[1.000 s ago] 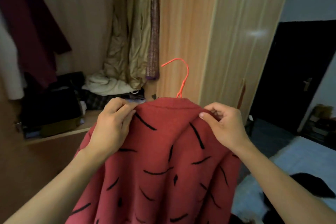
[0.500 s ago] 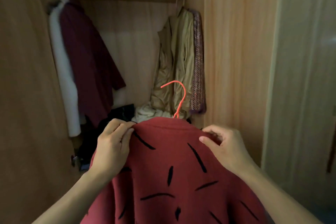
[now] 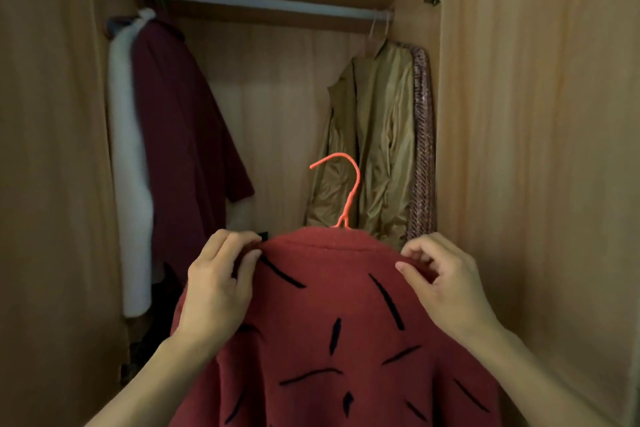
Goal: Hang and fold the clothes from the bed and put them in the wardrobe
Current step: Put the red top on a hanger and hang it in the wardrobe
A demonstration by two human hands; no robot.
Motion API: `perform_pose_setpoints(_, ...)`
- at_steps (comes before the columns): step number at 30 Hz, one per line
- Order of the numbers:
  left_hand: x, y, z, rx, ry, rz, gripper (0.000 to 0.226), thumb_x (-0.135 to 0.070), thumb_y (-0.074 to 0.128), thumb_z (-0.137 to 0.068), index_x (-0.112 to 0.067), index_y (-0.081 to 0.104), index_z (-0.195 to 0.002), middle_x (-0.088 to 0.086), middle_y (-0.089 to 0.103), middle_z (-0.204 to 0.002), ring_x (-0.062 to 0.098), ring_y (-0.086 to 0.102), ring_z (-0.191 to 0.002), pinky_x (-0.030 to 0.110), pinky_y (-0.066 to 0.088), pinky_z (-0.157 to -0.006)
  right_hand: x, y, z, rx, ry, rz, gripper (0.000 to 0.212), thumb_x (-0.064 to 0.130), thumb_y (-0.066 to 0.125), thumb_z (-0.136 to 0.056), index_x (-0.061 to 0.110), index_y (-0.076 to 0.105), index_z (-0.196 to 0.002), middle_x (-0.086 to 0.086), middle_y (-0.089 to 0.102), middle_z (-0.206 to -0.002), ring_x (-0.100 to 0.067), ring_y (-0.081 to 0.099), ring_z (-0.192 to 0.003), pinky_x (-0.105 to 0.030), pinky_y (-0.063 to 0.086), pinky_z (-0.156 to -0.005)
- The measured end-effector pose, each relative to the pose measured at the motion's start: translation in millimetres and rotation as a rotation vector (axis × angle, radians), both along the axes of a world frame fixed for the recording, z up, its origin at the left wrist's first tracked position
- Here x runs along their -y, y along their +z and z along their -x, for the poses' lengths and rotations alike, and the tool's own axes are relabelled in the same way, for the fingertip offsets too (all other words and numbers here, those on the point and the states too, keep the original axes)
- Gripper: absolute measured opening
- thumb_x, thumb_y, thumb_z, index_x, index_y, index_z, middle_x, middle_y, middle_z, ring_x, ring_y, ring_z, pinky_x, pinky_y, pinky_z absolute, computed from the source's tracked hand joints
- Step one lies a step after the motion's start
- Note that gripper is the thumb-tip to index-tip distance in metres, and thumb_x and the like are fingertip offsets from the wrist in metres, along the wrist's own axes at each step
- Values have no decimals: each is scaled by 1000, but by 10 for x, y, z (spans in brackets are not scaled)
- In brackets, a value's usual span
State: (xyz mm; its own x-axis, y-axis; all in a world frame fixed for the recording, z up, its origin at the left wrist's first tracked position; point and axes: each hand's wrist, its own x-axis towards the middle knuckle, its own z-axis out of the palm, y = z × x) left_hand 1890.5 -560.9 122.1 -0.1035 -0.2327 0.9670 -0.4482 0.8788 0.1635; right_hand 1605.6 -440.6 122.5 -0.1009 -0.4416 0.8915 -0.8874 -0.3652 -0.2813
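Observation:
A red sweater (image 3: 332, 305) with black dashes hangs on an orange hanger (image 3: 348, 191), whose hook sticks up above the collar. My left hand (image 3: 218, 288) pinches the sweater's left shoulder and my right hand (image 3: 440, 284) pinches its right shoulder. I hold it up in front of the open wardrobe, below the metal rail (image 3: 270, 5). The hook is well under the rail and apart from it.
On the rail hang a white garment (image 3: 128, 166) and a dark red coat (image 3: 183, 149) at the left, a gold jacket (image 3: 374, 142) and a patterned piece (image 3: 422, 149) at the right. The rail's middle stretch is bare. Wooden wardrobe walls (image 3: 536, 149) stand close on both sides.
My view has tilted up from the shelf and bed to the rail. The sweater on its hanger has come closer to the wardrobe opening, both hands keeping their grip.

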Motion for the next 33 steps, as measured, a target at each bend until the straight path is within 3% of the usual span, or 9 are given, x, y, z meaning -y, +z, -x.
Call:
perform_pose_setpoints(5,679,253,-64,29,-39,131,11,-7,58,-90,-4,68,-96,0,59,-95,15,59,-87,23,47,-83,511,291,-120,-55,-94,122,21,3,77,-80,18,64,-84,13,56,-85,-7,56,-79,-13,40,-73)
perform_pose_setpoints(9,1114,368,-10,31,-54,180,16,-6,55,-87,-2,68,-96,2,58,-97,14,58,-89,15,43,-89,848,395,-134,-118,-201,201,21,5,75,-83,20,62,-89,12,54,-87,-8,54,-82,-36,47,-76)
perform_pose_setpoints(11,1297,399,45,16,-42,198,16,-6,55,-87,-1,68,-96,4,58,-97,15,57,-89,14,42,-89,1002,429,-106,-139,-216,219,18,4,73,-85,17,62,-92,10,54,-89,-11,54,-83,-39,48,-77)
perform_pose_setpoints(15,1615,533,219,-37,39,247,15,-4,59,-87,1,69,-96,9,59,-95,24,55,-87,25,42,-85,1309,579,10,-158,-198,271,13,3,70,-87,11,64,-93,6,53,-92,-16,55,-85,-35,50,-77)
perform_pose_setpoints(21,2081,958,617,-56,135,359,17,-6,57,-88,2,70,-96,13,58,-92,28,52,-85,29,40,-82,1802,949,406,-179,-174,371,12,2,69,-87,11,65,-94,5,52,-94,-14,56,-85,-30,50,-76)
perform_pose_setpoints(27,2487,1552,1091,-73,217,478,17,-4,55,-91,4,67,-99,16,56,-92,32,52,-85,32,40,-82,2269,1475,863,-166,-152,496,17,-2,71,-84,12,64,-91,5,51,-90,-4,51,-80,-10,40,-75)
perform_pose_setpoints(33,2910,2069,1365,-103,257,551,16,-5,53,-91,-2,62,-104,13,52,-95,27,47,-87,31,40,-74,2733,2055,1165,-232,-112,565,15,1,69,-86,13,63,-91,2,52,-91,-16,55,-82,-26,47,-73)
